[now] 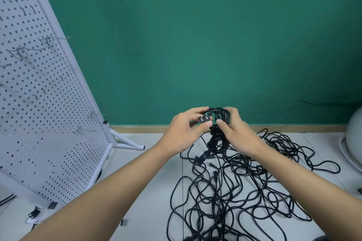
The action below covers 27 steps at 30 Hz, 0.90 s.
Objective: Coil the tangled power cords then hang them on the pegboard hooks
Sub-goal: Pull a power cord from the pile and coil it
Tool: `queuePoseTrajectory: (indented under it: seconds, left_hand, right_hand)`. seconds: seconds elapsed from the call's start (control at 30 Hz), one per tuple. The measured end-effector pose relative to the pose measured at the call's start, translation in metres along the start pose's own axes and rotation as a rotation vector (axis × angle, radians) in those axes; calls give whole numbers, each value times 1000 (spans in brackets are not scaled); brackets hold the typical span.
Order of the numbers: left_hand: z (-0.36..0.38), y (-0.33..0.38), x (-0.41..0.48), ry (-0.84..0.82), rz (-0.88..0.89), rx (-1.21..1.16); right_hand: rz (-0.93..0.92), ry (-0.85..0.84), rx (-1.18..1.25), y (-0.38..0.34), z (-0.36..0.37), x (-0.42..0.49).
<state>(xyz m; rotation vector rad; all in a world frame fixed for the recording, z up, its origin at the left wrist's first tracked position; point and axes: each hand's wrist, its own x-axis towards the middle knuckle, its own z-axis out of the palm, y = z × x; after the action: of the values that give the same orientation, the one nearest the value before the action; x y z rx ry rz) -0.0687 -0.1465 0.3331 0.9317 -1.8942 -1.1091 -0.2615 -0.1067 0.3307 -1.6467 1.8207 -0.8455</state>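
Observation:
I hold a black coiled power cord (219, 139) up in front of me, its loops wound into a figure-eight bundle. My left hand (184, 131) pinches the cord's two-prong plug (263, 118) between thumb and fingers. My right hand (237, 133) grips the upper loop of the coil, thumb pressed across it. Below on the pale floor lies a large tangle of black cords (244, 188) with several plugs in it. The white pegboard (39, 103) leans at the left, with bare metal hooks (56, 38) sticking out.
The pegboard's white foot brace (127, 143) juts onto the floor near the green wall (195, 45). A pale rounded object (354, 139) sits at the right edge. Small black clips (35, 214) lie on the floor by the pegboard's base.

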Motion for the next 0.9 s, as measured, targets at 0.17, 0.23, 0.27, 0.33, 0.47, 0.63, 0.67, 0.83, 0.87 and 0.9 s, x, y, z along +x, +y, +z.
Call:
queuePoseTrajectory:
  seconds: [0.17,0.23,0.27,0.33,0.47,0.63,0.67,0.83,0.87,0.9]
  left_hand:
    - [-1,6,1,1,16,-6]
    - [-1,6,1,-2,28,3]
    - [-1,5,0,-12,31,6]
    - [2,2,-1,-40,25,-11]
    - [4,7,-2,-7,61,3]
    - [4,7,1,50,194,210]
    - [5,5,0,37,212,255]
    - [11,-5,-6,143,246,381]
    - [11,-5,-6,149,272,397]
    - [11,-4,-7,122,293,396]
  right_hand:
    - [-13,43,-24,-1,5,-1]
    - [-28,113,29,0,3,0]
    - [-32,140,48,-1,1,1]
    - [-43,169,35,-2,-3,1]
    - [-69,149,29,-7,-4,-4]
    - [-67,198,131,-11,-1,-3]
    - [-58,195,143,-10,-1,-2]
    - [20,185,216,-3,6,1]
    - [39,188,214,-2,7,2]
    - [53,188,211,-1,7,2]
